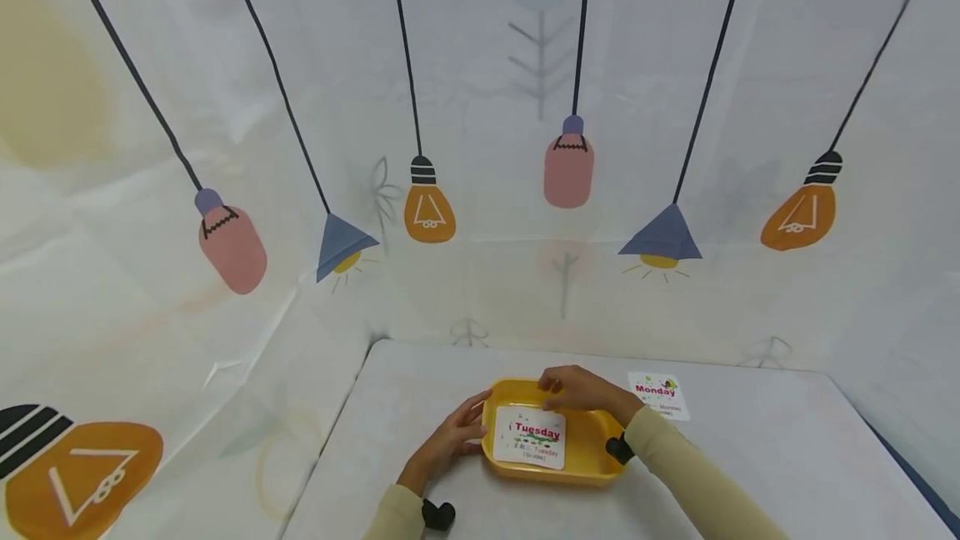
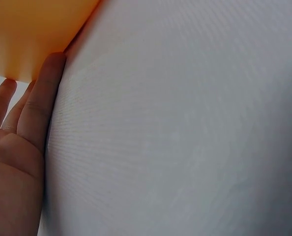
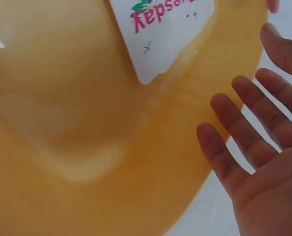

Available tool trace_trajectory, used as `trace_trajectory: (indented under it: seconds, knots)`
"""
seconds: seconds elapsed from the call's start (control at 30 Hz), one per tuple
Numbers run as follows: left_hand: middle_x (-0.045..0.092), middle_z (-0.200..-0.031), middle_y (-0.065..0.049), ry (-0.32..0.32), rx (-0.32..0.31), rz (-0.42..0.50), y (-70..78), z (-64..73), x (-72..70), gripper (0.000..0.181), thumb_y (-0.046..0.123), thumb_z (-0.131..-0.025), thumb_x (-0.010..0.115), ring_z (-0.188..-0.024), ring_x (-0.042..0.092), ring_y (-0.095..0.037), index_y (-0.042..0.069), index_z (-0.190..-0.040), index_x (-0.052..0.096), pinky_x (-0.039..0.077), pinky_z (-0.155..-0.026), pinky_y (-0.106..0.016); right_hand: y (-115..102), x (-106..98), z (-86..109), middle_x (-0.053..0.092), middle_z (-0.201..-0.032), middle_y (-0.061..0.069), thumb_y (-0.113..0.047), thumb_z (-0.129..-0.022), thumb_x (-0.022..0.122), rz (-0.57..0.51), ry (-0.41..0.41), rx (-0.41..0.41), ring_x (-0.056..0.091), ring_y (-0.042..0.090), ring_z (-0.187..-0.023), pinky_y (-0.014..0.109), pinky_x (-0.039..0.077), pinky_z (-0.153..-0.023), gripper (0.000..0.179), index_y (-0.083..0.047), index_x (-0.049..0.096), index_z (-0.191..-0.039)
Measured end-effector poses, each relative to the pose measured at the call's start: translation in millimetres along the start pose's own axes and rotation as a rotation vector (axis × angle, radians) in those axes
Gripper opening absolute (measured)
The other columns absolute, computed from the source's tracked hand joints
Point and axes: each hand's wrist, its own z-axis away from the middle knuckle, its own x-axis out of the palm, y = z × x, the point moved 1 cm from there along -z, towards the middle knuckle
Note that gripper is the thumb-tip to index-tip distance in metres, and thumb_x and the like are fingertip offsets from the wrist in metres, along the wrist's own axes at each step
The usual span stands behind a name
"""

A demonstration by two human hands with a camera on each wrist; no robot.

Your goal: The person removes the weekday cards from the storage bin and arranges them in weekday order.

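Observation:
A shallow yellow tray (image 1: 588, 448) with rounded corners sits on the white table. Inside it, toward the left, lies a white card (image 1: 528, 438) printed "Tuesday" in red. My left hand (image 1: 448, 438) rests at the tray's left side; in the left wrist view its extended fingertips (image 2: 55, 61) touch the outer wall. Over the far rim is my right hand (image 1: 583, 390), its fingers loosely spread above the tray's edge in the right wrist view and nothing held between them. The card's corner shows beyond those fingers (image 3: 224, 108).
Another white card (image 1: 660, 396), printed "Monday", lies on the table (image 1: 757, 457) behind and right of the tray. A white sheet (image 1: 480, 290) with printed lamps and bulbs hangs behind the table and along its left side.

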Motion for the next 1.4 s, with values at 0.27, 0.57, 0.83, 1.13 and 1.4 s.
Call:
trace_trajectory:
  seconds: [0.27,0.57,0.83,1.13,1.4]
  knots:
    - [0.023,-0.166,-0.015,0.013,-0.008,-0.004,3.3,-0.9,0.1,0.063,0.017,-0.097,0.06,-0.149,0.032,-0.036,0.026,-0.155,0.038,0.056,-0.097,-0.043,15.1,9.4,-5.0,0.07,-0.11,0.008,-0.021,-0.09,0.074,0.073,-0.001,-0.038,0.065,0.026,-0.101,0.044,0.056,-0.092,0.027,-0.006,0.067,-0.11]
    - [0.022,-0.165,-0.018,0.002,0.001,-0.011,3.2,-0.5,2.9,0.064,0.017,-0.097,0.059,-0.148,0.032,-0.038,0.023,-0.156,0.035,0.055,-0.097,-0.043,16.4,23.4,-2.8,0.069,-0.113,0.006,-0.023,-0.088,0.077,0.075,-0.021,0.014,0.061,0.024,-0.101,0.046,0.054,-0.093,0.033,-0.006,0.066,-0.114]
    - [0.023,-0.166,-0.016,0.003,-0.008,0.003,0.9,-1.1,3.3,0.064,0.017,-0.097,0.06,-0.148,0.033,-0.036,0.024,-0.155,0.037,0.056,-0.097,-0.042,16.2,36.0,-3.2,0.065,-0.123,0.007,-0.024,-0.086,0.078,0.104,-0.052,0.041,0.061,0.025,-0.109,0.049,0.05,-0.103,0.046,-0.004,0.063,-0.124]
    - [0.023,-0.166,-0.016,0.022,-0.004,-0.017,3.9,0.4,2.3,0.063,0.016,-0.097,0.06,-0.149,0.033,-0.037,0.025,-0.155,0.037,0.056,-0.097,-0.043,9.4,37.0,-5.0,0.063,-0.128,0.006,-0.028,-0.082,0.083,0.137,-0.072,0.069,0.059,0.023,-0.115,0.048,0.047,-0.107,0.056,-0.005,0.061,-0.128]
    - [0.024,-0.165,-0.016,0.027,-0.001,-0.014,1.9,-0.3,2.9,0.063,0.017,-0.097,0.06,-0.147,0.035,-0.036,0.025,-0.155,0.038,0.056,-0.095,-0.042,3.9,36.5,-5.1,0.065,-0.121,0.005,-0.032,-0.08,0.084,0.204,-0.081,0.079,0.059,0.018,-0.102,0.047,0.05,-0.103,0.057,-0.006,0.061,-0.125]
